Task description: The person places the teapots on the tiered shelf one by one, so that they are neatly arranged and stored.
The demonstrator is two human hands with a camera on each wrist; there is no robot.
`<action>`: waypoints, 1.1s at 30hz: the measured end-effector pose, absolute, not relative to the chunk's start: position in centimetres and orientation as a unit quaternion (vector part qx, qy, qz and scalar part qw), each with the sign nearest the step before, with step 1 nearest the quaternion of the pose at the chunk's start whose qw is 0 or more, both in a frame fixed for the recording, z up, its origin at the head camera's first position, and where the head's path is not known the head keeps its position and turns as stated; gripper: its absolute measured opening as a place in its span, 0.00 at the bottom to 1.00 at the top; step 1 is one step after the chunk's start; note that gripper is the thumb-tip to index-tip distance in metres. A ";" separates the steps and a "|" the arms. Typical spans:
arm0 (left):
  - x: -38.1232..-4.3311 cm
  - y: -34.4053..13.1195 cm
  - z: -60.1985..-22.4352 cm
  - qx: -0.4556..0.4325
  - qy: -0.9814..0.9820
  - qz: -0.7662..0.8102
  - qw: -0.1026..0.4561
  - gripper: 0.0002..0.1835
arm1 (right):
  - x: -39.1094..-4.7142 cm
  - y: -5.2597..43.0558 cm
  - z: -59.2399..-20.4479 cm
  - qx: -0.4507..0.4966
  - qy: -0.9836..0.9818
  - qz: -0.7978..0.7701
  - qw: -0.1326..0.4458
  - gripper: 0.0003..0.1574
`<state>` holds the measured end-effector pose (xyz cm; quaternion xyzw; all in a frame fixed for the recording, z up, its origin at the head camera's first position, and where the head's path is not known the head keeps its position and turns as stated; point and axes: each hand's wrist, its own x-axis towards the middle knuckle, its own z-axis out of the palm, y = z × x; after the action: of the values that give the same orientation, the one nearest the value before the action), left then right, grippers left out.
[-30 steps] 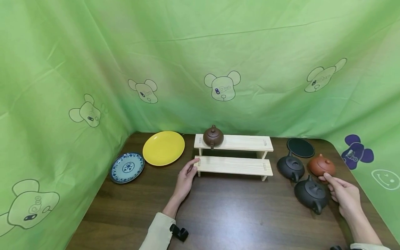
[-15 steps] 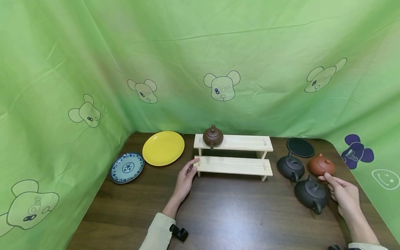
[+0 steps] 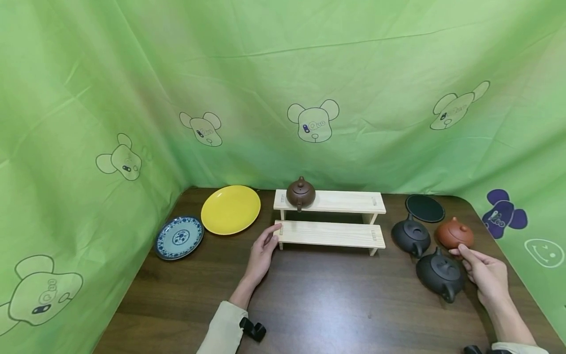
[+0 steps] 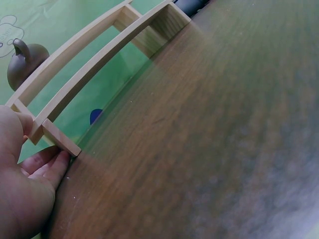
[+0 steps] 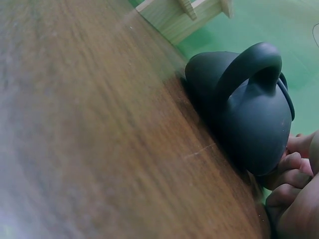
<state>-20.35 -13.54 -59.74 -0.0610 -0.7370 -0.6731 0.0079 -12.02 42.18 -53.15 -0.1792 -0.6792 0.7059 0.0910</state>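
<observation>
My left hand [image 3: 260, 256] holds the left end of the lower step of a pale wooden two-step display rack [image 3: 331, 233]. The left wrist view has its thumb at the board and the other fingers by the short leg [image 4: 61, 137]. A dark brown teapot [image 3: 301, 193] stands on the upper step's left part. On the right, my right hand [image 3: 490, 279] pinches the near end of a reddish-brown teapot [image 3: 454, 233], which is upright on the table. A black teapot [image 3: 440, 275] sits just left of that hand; in the right wrist view it hides the pinching fingertips.
Another black teapot [image 3: 410, 237] stands beside the red one, with a dark oval plate [image 3: 425, 208] behind. At the left are a yellow plate [image 3: 231, 210] and a blue patterned plate [image 3: 179, 238]. Green printed cloth [image 3: 265, 88] hangs behind the brown table [image 3: 336, 305].
</observation>
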 end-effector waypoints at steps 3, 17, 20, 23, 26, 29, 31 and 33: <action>-20.1 -13.4 -59.3 -0.070 -0.744 -0.664 0.020 0.19 | -12.0 42.1 -53.2 -0.186 -0.678 0.703 0.105 0.20; -20.0 -13.2 -59.4 -0.074 -0.746 -0.661 0.039 0.18 | -12.0 42.0 -53.2 -0.195 -0.654 0.721 0.126 0.23; -20.1 -13.2 -59.5 -0.073 -0.749 -0.657 0.034 0.18 | -12.0 41.9 -53.2 -0.196 -0.647 0.725 0.130 0.23; -20.3 -13.4 -59.8 -0.076 -0.745 -0.662 0.027 0.19 | -12.0 41.9 -53.2 -0.193 -0.640 0.731 0.135 0.23; -20.4 -13.5 -60.0 -0.073 -0.735 -0.674 0.020 0.18 | -12.0 41.9 -53.2 -0.187 -0.628 0.743 0.140 0.22; -20.3 -13.4 -59.6 -0.063 -0.730 -0.680 0.016 0.18 | -12.0 41.9 -53.2 -0.185 -0.615 0.753 0.141 0.21; -20.1 -13.3 -59.3 -0.061 -0.734 -0.677 0.021 0.18 | -12.0 41.8 -53.1 -0.185 -0.608 0.759 0.142 0.21; -20.0 -13.2 -59.0 -0.060 -0.736 -0.674 0.025 0.19 | -12.0 41.8 -53.0 -0.186 -0.601 0.764 0.142 0.20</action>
<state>-19.95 -13.24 -59.00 -0.0603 -0.7356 -0.6742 0.0250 -12.04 41.78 -52.99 -0.1856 -0.6012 0.7641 0.1423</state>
